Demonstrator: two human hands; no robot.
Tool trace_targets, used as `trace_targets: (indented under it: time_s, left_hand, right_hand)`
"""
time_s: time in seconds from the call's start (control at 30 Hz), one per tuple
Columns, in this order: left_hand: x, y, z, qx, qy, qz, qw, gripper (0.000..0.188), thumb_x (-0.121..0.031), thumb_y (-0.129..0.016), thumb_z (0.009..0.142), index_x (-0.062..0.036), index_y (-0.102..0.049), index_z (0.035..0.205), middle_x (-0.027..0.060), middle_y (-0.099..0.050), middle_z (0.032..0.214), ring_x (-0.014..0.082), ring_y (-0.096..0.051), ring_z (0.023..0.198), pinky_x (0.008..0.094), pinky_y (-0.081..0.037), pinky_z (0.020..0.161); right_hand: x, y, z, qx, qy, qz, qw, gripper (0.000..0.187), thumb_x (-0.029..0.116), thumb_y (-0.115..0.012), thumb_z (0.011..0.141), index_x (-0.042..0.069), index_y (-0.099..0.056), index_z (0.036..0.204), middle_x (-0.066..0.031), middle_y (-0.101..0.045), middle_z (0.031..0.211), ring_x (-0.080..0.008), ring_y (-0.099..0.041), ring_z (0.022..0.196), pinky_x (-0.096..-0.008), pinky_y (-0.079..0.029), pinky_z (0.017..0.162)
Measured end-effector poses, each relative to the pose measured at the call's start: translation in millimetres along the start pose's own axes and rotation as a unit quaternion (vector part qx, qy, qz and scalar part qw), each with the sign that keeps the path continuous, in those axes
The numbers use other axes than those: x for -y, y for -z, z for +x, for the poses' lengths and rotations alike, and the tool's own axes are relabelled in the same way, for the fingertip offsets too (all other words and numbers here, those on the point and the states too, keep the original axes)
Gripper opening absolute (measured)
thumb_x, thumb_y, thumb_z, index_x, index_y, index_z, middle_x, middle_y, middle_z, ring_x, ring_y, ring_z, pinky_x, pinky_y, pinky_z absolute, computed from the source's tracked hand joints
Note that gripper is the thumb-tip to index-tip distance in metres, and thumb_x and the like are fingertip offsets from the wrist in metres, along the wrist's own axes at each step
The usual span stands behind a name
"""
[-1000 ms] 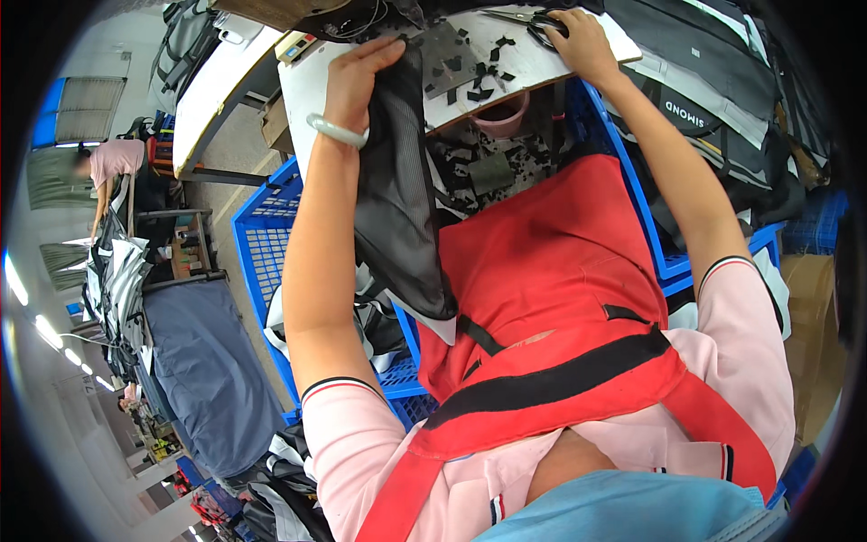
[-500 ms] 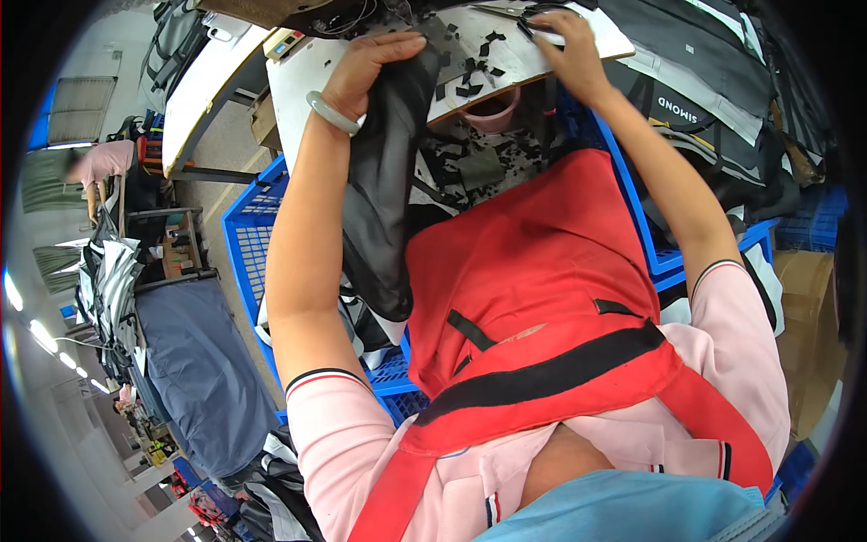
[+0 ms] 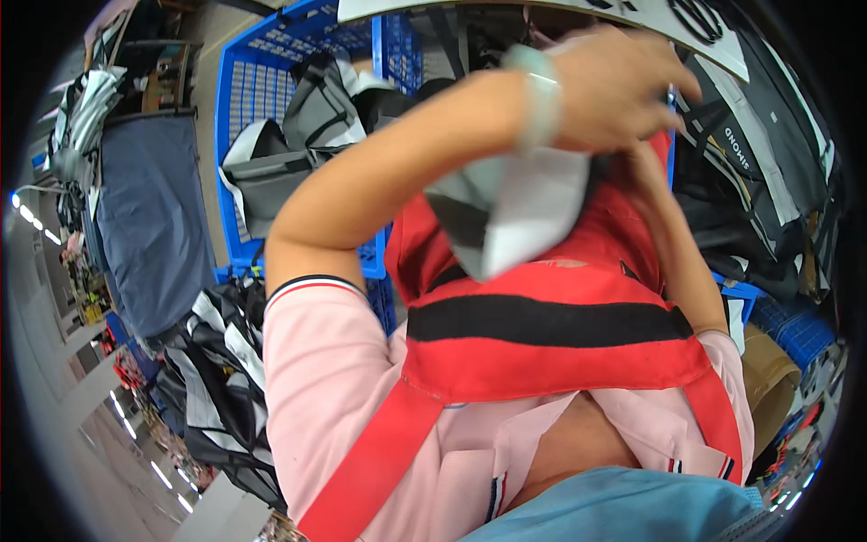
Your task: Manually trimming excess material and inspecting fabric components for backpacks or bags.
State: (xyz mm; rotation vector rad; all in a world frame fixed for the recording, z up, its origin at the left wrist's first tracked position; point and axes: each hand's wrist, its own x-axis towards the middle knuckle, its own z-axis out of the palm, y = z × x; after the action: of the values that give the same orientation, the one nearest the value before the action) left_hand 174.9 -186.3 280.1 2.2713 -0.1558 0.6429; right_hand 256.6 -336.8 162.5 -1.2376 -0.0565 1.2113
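My left hand, with a pale bangle on its wrist, reaches across to the right in front of my chest. Its fingers are smeared by motion. Beneath it comes my right forearm; the right hand itself is hidden behind the left one. A grey and white fabric piece, blurred, hangs below the left wrist over my red apron. Which hand holds the piece I cannot tell. Black looped handles, like those of scissors, lie on the white tabletop beyond the hands.
A blue plastic crate at the upper left holds grey, white and black fabric pieces. Large black and grey bags are piled at the right. A cardboard box stands at the lower right. Dark blue cloth covers something on the left.
My left hand has swung right and down from the table, and my right hand has left it too. Black fabric hung from the left hand; now grey and white fabric shows beneath it. The view has shifted.
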Motion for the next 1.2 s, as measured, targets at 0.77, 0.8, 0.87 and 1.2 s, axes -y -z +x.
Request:
trace_targets:
  time_s: [0.77, 0.8, 0.87, 1.2]
  left_hand:
    - [106, -1, -169, 0.180, 0.002, 0.187, 0.966, 0.028, -0.024, -0.066, 0.075, -0.0138, -0.065, 0.101, 0.0064, -0.059, 0.115, 0.0250, -0.050, 0.117, 0.0447, -0.036, 0.093]
    - [92, 13, -144, 0.266, 0.055, 0.162, 0.949, 0.031, -0.020, -0.065, 0.076, -0.0111, -0.064, 0.105, 0.0095, -0.059, 0.118, 0.0267, -0.049, 0.120, 0.0443, -0.034, 0.097]
    - [68, 30, -121, 0.322, 0.090, 0.142, 0.932, 0.034, -0.012, -0.066, 0.075, -0.0080, -0.063, 0.109, 0.0119, -0.060, 0.118, 0.0295, -0.052, 0.118, 0.0426, -0.033, 0.101]
    - [70, 43, -66, 0.334, 0.277, 0.164, 0.886, 0.027, -0.021, -0.069, 0.072, 0.0005, -0.071, 0.087, 0.0173, -0.067, 0.077, 0.0277, -0.064, 0.072, 0.0328, -0.050, 0.070]
  right_hand:
    - [76, 76, -58, -0.018, 0.139, -0.090, 0.986, 0.034, 0.022, -0.052, 0.097, 0.001, -0.059, 0.122, -0.0040, -0.065, 0.112, -0.0129, -0.061, 0.103, -0.0251, -0.048, 0.084]
    - [78, 94, -55, -0.028, 0.175, -0.080, 0.981, 0.032, 0.021, -0.050, 0.098, 0.002, -0.058, 0.122, -0.0048, -0.064, 0.113, -0.0133, -0.061, 0.102, -0.0259, -0.048, 0.084]
    - [79, 100, -52, -0.031, 0.199, -0.003, 0.980, 0.033, 0.015, -0.053, 0.091, 0.001, -0.060, 0.119, -0.0087, -0.062, 0.115, -0.0170, -0.060, 0.103, -0.0284, -0.047, 0.086]
    - [127, 67, -100, 0.036, 0.528, -0.583, 0.616, 0.041, 0.014, -0.058, 0.084, 0.003, -0.057, 0.123, -0.0099, -0.061, 0.116, -0.0245, -0.058, 0.106, -0.0367, -0.047, 0.089]
